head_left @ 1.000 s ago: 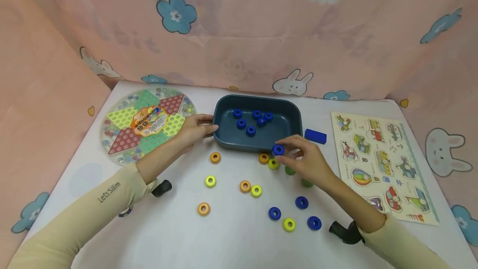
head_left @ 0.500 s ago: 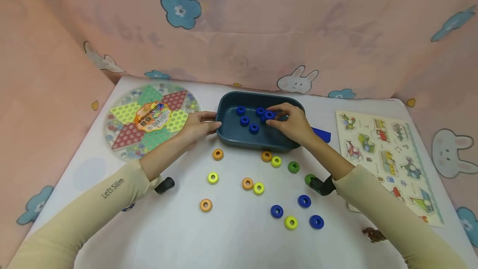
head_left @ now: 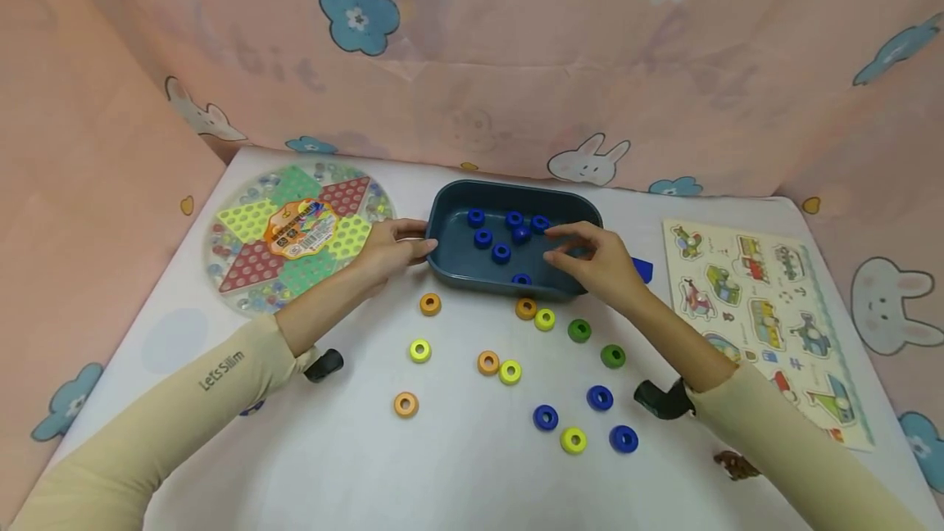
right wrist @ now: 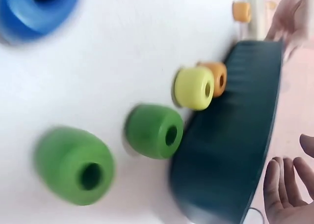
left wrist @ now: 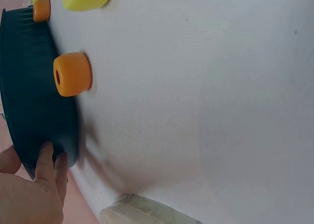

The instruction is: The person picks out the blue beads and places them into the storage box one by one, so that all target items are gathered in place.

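A dark teal plastic tray (head_left: pixel 472 279) stands at the back middle of the table, with several blue beads (head_left: pixel 483 238) with holes lying in it. One more blue bead (head_left: pixel 521 279) lies against its front wall. My left hand (head_left: pixel 391 254) grips the tray's left end; in the left wrist view its fingers (left wrist: pixel 45 162) press the outer wall and the thumb is at the rim. Over the tray's right end, my right hand (head_left: pixel 603 265) has thumb and fingers spread, nothing between them. The right wrist view shows that hand (right wrist: pixel 289 197) just beyond the tray's rim.
Orange beads (head_left: pixel 488 363), yellow beads (head_left: pixel 510 372), green beads (head_left: pixel 579 330) and blue beads (head_left: pixel 546 417) lie in front of the tray. A round Chinese checkers board (head_left: pixel 254 269) is left, a picture puzzle board (head_left: pixel 737 301) right. A blue block (head_left: pixel 642 270) shows behind my right hand.
My right hand carried a blue bead over the tray and let it go; that bead now lies inside. The hand has drawn back right. My left hand has stayed at the tray.
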A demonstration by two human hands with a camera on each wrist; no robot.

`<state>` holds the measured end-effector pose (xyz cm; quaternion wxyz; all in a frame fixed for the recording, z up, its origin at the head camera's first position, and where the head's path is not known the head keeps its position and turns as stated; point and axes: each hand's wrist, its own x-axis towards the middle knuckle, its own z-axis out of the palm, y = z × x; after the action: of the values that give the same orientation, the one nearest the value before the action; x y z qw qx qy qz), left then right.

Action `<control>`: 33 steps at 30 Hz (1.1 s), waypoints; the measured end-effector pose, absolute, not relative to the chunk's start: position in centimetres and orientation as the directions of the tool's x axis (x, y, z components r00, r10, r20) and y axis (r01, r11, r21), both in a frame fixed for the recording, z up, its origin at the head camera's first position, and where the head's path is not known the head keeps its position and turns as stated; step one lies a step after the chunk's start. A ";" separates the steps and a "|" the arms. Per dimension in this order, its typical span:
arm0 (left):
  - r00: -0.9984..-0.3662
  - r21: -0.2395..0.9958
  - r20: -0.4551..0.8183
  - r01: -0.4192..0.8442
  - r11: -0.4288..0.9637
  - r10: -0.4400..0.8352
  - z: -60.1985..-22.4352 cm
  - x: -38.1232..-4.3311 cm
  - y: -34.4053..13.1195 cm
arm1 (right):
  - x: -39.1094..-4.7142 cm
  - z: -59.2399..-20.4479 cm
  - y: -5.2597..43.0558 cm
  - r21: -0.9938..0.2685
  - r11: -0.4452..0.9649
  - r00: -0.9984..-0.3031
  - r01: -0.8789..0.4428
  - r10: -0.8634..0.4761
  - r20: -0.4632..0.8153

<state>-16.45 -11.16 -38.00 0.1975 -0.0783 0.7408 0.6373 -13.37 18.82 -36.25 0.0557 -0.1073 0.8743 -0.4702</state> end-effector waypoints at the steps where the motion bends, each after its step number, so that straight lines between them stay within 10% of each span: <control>1: -0.910 0.913 -0.393 -0.369 0.174 0.134 -38.0 -16.4 -11.2 | -12.7 -36.1 19.1 -0.841 0.523 -0.968 -0.139 -0.251 0.003; 18: -0.906 0.910 -0.401 -0.376 0.175 0.138 -38.2 -16.7 -11.4 | -0.8 -40.2 21.1 -0.901 0.414 -0.889 -0.130 -0.451 -0.080; 33: -0.907 0.913 -0.397 -0.373 0.167 0.139 -38.7 -16.7 -11.3 | 1.2 -42.2 19.5 -0.850 0.466 -0.825 -0.245 -0.561 -0.070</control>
<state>-16.65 -11.29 -38.71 0.2001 -0.0793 0.7371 0.6405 1.22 19.47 -42.20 0.1725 -0.2403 0.8387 -0.4572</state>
